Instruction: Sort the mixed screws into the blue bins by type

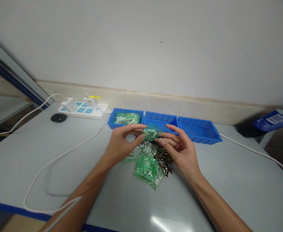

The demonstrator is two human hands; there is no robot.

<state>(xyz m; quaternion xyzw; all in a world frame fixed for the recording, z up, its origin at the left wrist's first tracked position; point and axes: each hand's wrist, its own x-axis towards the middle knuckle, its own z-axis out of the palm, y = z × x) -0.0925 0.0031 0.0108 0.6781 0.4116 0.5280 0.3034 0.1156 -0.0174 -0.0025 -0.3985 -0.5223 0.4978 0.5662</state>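
Observation:
Between my hands is a small clear green bag (pixel 151 132) with pale green pieces inside. My left hand (pixel 125 141) pinches its left side between thumb and fingers. On the right, my right hand (pixel 180 148) has its thumb and fingers at the bag's lower right edge, the index finger raised. Below lie more green plastic bags (pixel 146 167) on the table, beside a pile of dark, brassy screws (pixel 164 155) partly hidden by my right hand. Behind, the left blue bin (pixel 112 121) holds several green bags.
A middle blue bin (pixel 161 118) and a right blue bin (pixel 199 129) stand along the wall. At the left are a white power strip (pixel 83 110), a black mouse-like object (pixel 58 118) and loose white cables. A dark bottle (pixel 267 123) lies far right.

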